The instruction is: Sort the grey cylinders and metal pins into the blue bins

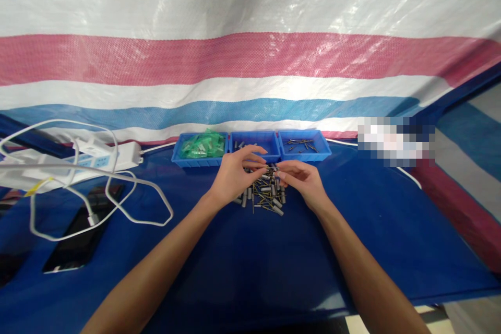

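Note:
A loose pile of small parts [266, 195] lies on the blue table, made up of grey cylinders and thin brass-coloured and dark rods. Over its back left part is my left hand [237, 172], thumb and fingertips brought together in a pinch. Facing it from the right, my right hand [303, 180] is also pinched, its fingertips close to the left ones. Whatever small thing sits between the fingertips is too small to name. Behind the hands, the middle blue bin [254, 138] holds a few small grey pieces, partly hidden by my left hand.
The left blue bin [178, 159] holds green plastic packets [203, 143]; the right blue bin [307, 156] holds thin rods. On the left lie a white power strip [129, 154], looped white cables [156, 188] and a black phone [78, 235]. Striped sheeting [250, 57] hangs behind the table [250, 271].

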The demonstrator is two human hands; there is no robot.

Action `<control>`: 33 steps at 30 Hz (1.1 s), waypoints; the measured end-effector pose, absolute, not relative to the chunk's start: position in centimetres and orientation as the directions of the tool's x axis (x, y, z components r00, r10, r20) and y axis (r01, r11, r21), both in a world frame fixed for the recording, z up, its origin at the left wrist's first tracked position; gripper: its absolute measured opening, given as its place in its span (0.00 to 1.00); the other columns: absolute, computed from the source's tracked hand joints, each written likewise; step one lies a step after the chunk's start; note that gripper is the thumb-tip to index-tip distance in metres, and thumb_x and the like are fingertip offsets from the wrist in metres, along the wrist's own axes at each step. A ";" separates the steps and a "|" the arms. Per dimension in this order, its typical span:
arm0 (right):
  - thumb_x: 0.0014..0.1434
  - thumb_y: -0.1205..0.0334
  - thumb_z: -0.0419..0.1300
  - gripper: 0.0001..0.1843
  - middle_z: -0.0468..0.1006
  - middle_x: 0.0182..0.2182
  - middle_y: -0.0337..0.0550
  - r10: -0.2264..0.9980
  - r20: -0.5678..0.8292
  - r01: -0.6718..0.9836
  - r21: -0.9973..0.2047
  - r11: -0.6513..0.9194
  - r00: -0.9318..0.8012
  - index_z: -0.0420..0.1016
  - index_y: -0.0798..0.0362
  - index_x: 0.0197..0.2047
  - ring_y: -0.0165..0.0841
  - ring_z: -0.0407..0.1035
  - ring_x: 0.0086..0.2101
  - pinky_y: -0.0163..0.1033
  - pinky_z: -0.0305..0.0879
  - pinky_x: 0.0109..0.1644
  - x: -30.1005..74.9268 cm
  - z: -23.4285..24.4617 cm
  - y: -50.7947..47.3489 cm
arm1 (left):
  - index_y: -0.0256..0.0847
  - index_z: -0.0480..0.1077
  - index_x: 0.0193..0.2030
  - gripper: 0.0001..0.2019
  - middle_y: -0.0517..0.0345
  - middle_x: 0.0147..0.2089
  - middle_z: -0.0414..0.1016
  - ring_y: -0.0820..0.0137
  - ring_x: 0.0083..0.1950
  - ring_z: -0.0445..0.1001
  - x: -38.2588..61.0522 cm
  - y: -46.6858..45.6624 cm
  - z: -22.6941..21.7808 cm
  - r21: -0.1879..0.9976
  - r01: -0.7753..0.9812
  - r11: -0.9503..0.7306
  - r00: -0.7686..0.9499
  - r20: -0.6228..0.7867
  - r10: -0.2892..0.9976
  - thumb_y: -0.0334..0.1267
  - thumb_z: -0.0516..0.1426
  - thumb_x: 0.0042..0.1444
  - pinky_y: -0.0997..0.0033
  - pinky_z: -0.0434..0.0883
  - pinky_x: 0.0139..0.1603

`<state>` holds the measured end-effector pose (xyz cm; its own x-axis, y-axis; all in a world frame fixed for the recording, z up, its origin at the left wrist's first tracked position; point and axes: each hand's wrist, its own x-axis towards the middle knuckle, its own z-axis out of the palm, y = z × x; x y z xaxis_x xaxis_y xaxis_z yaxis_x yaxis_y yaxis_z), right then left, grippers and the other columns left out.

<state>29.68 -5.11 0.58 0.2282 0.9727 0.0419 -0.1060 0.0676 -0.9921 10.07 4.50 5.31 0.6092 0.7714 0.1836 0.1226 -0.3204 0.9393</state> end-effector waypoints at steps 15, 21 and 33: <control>0.51 0.50 0.77 0.14 0.86 0.29 0.41 0.960 0.035 -0.116 -0.991 0.070 0.277 0.87 0.48 0.37 0.36 0.79 0.29 0.43 0.78 0.37 29.6 0.2 -4.9 | 0.42 0.69 0.58 0.22 0.54 0.45 0.83 0.66 0.44 0.85 10.1 4.4 4.8 0.857 0.194 -0.477 0.745 0.187 0.640 0.33 0.65 0.58 0.68 0.82 0.48; 0.50 0.54 0.78 0.13 0.86 0.31 0.41 0.857 0.124 -0.068 -0.981 0.181 0.500 0.87 0.49 0.37 0.34 0.77 0.27 0.42 0.76 0.35 30.8 0.3 -4.6 | 0.44 0.71 0.51 0.16 0.57 0.42 0.81 0.65 0.44 0.81 9.3 5.1 4.3 0.660 0.407 -0.631 0.791 0.090 0.605 0.32 0.65 0.56 0.69 0.77 0.42; 0.55 0.50 0.74 0.23 0.85 0.51 0.49 0.757 0.203 0.109 -0.979 0.173 0.621 0.84 0.48 0.52 0.40 0.82 0.35 0.47 0.80 0.39 31.3 -0.1 -4.5 | 0.43 0.73 0.52 0.15 0.53 0.44 0.79 0.61 0.46 0.78 10.0 4.2 3.8 0.435 0.507 -0.744 0.819 0.025 0.573 0.27 0.57 0.59 0.67 0.73 0.45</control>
